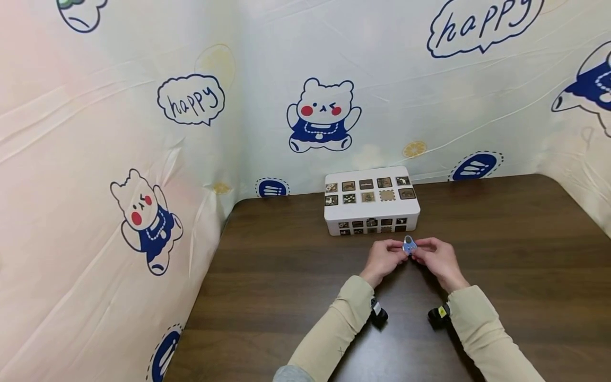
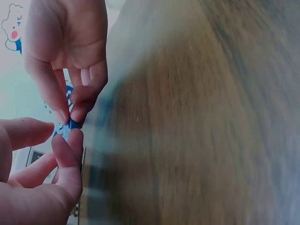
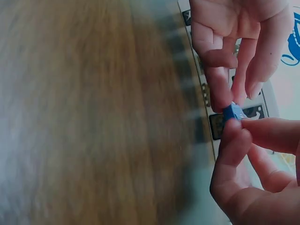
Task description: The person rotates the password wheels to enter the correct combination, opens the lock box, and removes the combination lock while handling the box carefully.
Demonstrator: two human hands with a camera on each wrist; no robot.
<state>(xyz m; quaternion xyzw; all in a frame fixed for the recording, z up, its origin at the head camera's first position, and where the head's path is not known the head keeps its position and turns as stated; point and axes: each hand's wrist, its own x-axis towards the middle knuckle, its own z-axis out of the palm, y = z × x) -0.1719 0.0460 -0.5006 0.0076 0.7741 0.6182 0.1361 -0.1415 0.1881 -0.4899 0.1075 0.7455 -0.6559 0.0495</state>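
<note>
A small blue padlock (image 1: pixel 409 246) with a pale loop on top is held up between both hands, over the table just in front of the tin. My right hand (image 1: pixel 436 260) pinches it between thumb and fingertip, which shows closely in the right wrist view, where the blue body (image 3: pixel 232 112) sticks out past the fingers. From the other side my left hand (image 1: pixel 385 259) holds the padlock's edge with its fingertips, the thumb close by. Much of the padlock is covered by fingers in the left wrist view.
Behind the hands stands a white lidded tin (image 1: pixel 367 199) with small square pictures on its top and front. The dark wooden table (image 1: pixel 267 286) reaches to a printed curtain (image 1: pixel 267 106) at the back and left. Each wrist carries a small black camera (image 1: pixel 379 315).
</note>
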